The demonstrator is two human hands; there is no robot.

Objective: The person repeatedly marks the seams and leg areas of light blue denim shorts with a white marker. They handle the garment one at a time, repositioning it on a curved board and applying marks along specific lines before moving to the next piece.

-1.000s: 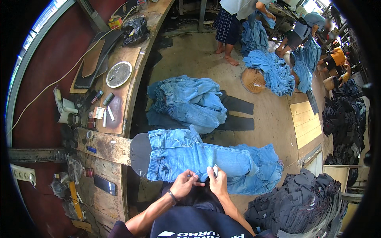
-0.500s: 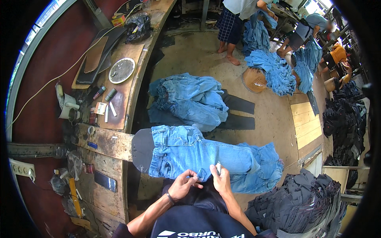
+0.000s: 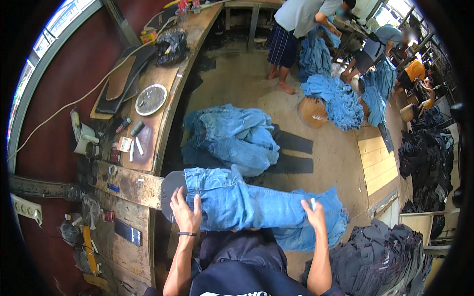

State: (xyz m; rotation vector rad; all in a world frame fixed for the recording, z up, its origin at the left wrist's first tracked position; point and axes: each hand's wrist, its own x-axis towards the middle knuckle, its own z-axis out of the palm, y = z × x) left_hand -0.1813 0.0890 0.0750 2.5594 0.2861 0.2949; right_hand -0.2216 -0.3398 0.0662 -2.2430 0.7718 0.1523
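Seen from above, blue jeans [image 3: 252, 200] drawn over a dark, round-ended board [image 3: 169, 190] at the tip of a wooden plank [image 3: 148, 190] jutting from the desk [image 3: 131, 251]; waistband toward the left, one leg stretched along to the right, more denim bunched beneath and beyond; left hand [image 3: 186, 211] open at the waistband end, fingers laid across the board and the edge of the cloth, thumb set apart, a dark band around the wrist; right hand [image 3: 315, 214] closed on a small whitish object [image 3: 313, 203] over the lower part of the leg, contact with the denim impossible to tell.

Along the desk at left: a crumpled black bag [image 3: 172, 47], a round pale-rimmed dish [image 3: 151, 100], two white sticks [image 3: 138, 146] side by side, a white pitcher [image 3: 86, 140] and, nearest the viewer, a dark phone [image 3: 128, 232]; on the floor just beyond the board, a heap of faded denim [image 3: 237, 140] atop dark cloth [image 3: 298, 165].

Farther back, a barefoot co-worker in checked shorts [image 3: 282, 47] near a pile of blue garments [image 3: 340, 101]; others bent low toward the right, one in orange [image 3: 417, 70]; at lower right, a thick stack of black fabric pieces [image 3: 373, 256].
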